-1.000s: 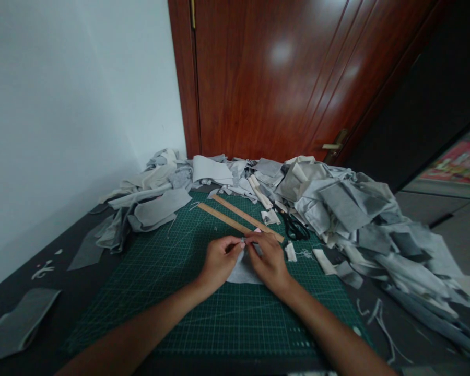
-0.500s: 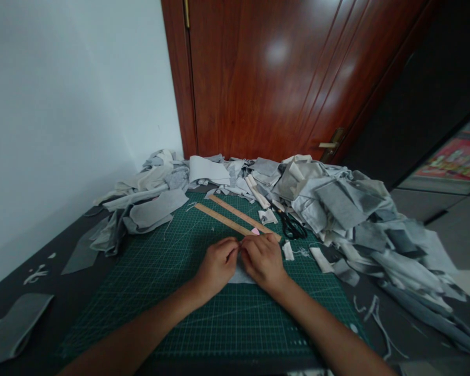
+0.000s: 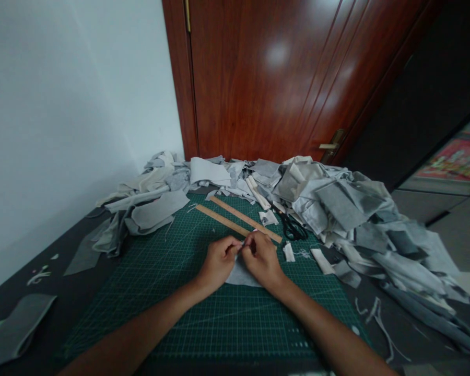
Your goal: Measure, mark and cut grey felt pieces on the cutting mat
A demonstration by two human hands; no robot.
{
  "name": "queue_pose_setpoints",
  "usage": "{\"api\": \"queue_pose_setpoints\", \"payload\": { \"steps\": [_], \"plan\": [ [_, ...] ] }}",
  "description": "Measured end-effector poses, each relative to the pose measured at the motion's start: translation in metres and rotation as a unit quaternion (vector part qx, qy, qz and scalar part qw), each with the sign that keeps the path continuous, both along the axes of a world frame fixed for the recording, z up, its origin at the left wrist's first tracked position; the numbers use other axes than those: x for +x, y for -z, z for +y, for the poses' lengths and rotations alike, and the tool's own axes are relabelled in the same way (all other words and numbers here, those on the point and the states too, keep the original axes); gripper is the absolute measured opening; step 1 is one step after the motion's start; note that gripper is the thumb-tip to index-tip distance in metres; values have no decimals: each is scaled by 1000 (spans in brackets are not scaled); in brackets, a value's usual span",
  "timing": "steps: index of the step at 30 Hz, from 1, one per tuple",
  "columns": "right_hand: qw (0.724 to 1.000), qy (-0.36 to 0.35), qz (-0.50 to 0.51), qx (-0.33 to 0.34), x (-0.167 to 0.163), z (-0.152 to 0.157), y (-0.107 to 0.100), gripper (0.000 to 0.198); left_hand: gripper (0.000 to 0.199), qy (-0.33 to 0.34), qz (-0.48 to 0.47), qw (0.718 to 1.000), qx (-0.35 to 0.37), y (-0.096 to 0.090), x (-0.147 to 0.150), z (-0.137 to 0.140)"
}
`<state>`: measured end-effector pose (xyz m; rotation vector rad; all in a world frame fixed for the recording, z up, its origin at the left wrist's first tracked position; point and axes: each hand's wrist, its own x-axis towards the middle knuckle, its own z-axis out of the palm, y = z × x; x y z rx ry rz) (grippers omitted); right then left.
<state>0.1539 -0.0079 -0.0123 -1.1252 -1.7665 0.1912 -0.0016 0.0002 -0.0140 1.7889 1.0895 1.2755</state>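
Observation:
A light grey piece of fabric (image 3: 243,275) lies between my two hands over the green cutting mat (image 3: 172,308). My left hand (image 3: 220,261) pinches its upper edge between thumb and forefinger. Close beside it, my right hand (image 3: 261,258) pinches the same edge, fingertips nearly touching the left ones. Whether a needle or thread is in the fingers is too small to tell. Just beyond the hands, two wooden rulers (image 3: 223,219) lie slantwise on the mat. A bit of something pink is mostly hidden behind my right hand.
Black-handled scissors (image 3: 293,228) lie right of the rulers, near small white fabric pieces (image 3: 288,252). Heaped cloth scraps (image 3: 337,203) line the back and right of the dark table. More scraps (image 3: 152,211) lie at left, with a folded grey cloth (image 3: 18,326) at the near left.
My fingers have shifted slightly, with the right hand's knuckles raised and a small gap opened between the hands. More of the grey fabric shows below them. The pink bit is now mostly covered.

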Motion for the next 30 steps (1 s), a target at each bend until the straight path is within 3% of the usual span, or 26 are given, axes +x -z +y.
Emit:
{"api": "queue_pose_setpoints", "payload": {
  "steps": [6, 10, 13, 17, 22, 27, 30],
  "plan": [
    [993, -51, 103, -32, 15, 10, -1, 29, 28, 15, -189, 974, -126, -14, -5, 3],
    [973, -125, 132, -140, 26, 21, -4, 33, 35, 16, -278, 944, -175, -26, -15, 11],
    [956, -165, 138, -201, 31, 25, -6, 32, 33, -11, -281, 948, -149, -32, -23, 18],
    [950, -179, 158, -201, 35, 23, -11, 31, 33, -65, -242, 965, -80, -35, -30, 27],
    [936, -208, 202, -200, 36, 14, -17, 35, 34, -61, -246, 964, -84, -35, -33, 30],
    [878, -280, 223, -319, 40, 4, -26, 29, 24, -72, -238, 968, -44, -34, -35, 31],
    [846, -311, 263, -344, 38, 0, -29, 32, 20, -72, -211, 975, -10, -31, -34, 30]
  ]
}}
